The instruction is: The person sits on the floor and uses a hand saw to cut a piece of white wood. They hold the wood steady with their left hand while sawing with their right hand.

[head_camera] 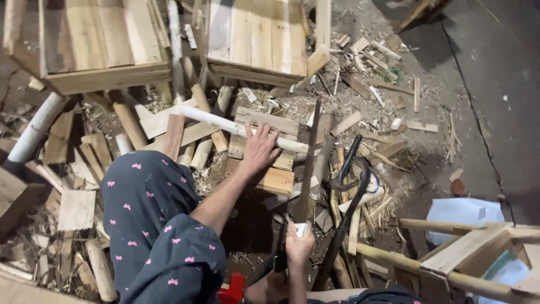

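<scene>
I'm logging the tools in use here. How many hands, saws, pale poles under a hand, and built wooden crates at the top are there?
Hands: 2, left hand and right hand
Saw in the right hand: 1
Pale pole under the left hand: 1
Wooden crates at top: 2
Total: 6

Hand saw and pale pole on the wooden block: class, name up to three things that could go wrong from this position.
1. The left hand presses the pale pole close beside the hand saw; a jumping blade could cut the fingers.
2. The pole lies on a small wooden block amid loose offcuts, so it might roll or shift.
3. The right hand has its grip low on the handle, near the knee in patterned trousers; a slip could strike it.
</scene>
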